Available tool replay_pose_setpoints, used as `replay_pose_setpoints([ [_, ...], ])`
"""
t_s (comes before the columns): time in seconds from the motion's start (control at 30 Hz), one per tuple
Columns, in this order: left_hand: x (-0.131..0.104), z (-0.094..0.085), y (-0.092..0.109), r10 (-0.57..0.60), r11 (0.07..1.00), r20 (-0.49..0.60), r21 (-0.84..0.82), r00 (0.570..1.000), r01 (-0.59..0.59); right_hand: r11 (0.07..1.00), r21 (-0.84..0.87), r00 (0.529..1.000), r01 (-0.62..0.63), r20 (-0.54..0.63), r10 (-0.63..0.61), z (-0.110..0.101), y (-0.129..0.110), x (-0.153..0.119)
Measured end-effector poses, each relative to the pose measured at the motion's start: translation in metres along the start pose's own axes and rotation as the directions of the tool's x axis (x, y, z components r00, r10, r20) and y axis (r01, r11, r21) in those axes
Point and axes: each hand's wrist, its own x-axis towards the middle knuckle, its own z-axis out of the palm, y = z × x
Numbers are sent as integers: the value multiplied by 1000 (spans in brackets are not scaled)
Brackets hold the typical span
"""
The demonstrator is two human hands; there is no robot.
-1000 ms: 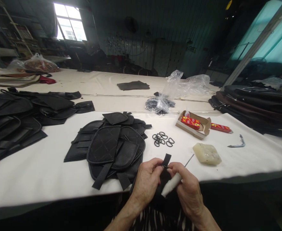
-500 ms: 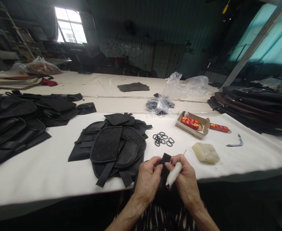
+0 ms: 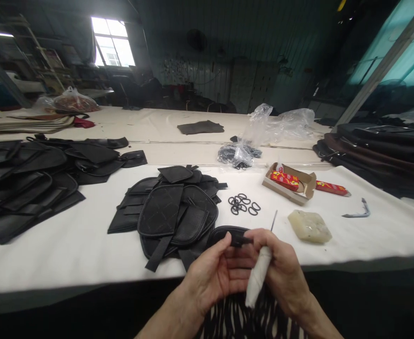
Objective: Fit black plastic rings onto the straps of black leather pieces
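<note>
Near the table's front edge, my left hand (image 3: 215, 273) is cupped under a black piece (image 3: 230, 231) with piped edging, its thumb against the piece. My right hand (image 3: 280, 263) pinches the end of a black strap on that piece. It also keeps a wrapped handle (image 3: 258, 278) with a thin metal spike pointing up in its grip. A pile of black bag parts (image 3: 174, 212) lies to the left of my hands. Black rings (image 3: 242, 205) are scattered just beyond them.
An open cardboard box (image 3: 291, 193) with a red packet stands at right, near a yellowish block (image 3: 309, 227) and a bent metal tool (image 3: 360, 210). Stacked dark bags (image 3: 379, 150) lie at far right, more black pieces (image 3: 26, 183) at left, plastic bags (image 3: 277, 123) behind.
My left hand has opened out into a cupped shape under the black piece. The piece has come up into view beside the pile, and the spiked tool now stands more upright.
</note>
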Motion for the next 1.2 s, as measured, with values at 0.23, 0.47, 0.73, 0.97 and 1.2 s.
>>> replay_pose_setpoints([
  [0.23, 8, 6, -8, 164, 986, -179, 59, 970, -156, 652, -368, 746, 663, 245, -619, 6, -1, -21],
  [0.47, 6, 9, -18, 266, 963, -301, 49, 916, -264, 943, -158, 956, 293, 42, -290, 13, 11, -39],
  [0.73, 7, 6, -34, 356, 934, -163, 31, 920, -356, 948, 144, 931, -284, -195, 308, 29, 3, -55],
  [0.97, 5, 1, -48, 329, 943, 3, 51, 944, -329, 921, -24, 906, -388, -189, 377, 25, -5, -62],
  [1.2, 5, 5, -38, 230, 963, -129, -110, 965, -244, 954, 75, 940, -290, -165, 299, 23, -5, -54],
])
